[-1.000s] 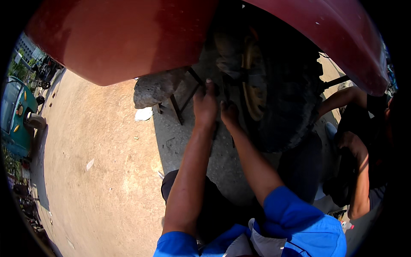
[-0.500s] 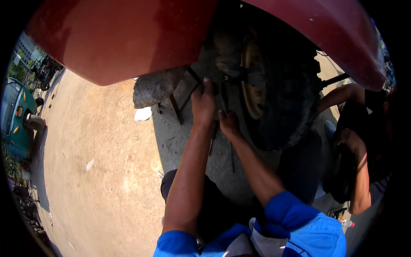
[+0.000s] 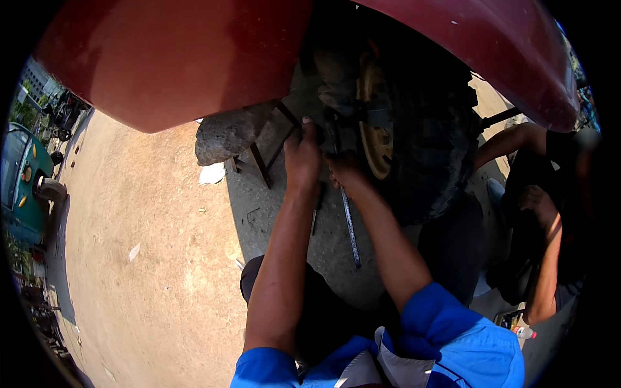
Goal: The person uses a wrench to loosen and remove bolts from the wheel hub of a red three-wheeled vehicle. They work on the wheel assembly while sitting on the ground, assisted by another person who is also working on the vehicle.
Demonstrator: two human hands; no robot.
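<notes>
A: Head view, quick pass. Both hands are up at the hub behind the yellow wheel rim, under the red fender. Left hand is curled around something dark at the axle area, fingers pointing up. Right hand sits just beside it, clenched at the top of a long metal rod.

B: Where does the rod go?

A: It hangs from the right hand down toward the concrete floor, slightly slanted. Lower end is near the ground; I cannot tell if it touches.

B: What does the left hand grip?

A: Too shadowed to say. Closed on some part, that's all.

B: Handling?

A: Rod looks like steel: stiff, heavy for its width, likely greasy, so slippery. Take it high, near the top, with a full fist. The tyre is large and heavy, not a one-hand thing.

B: Anything else?

A: Rock wedged under the body, metal stand legs beside it. Another person's arm at right, well apart. Green vehicle far left.
</notes>
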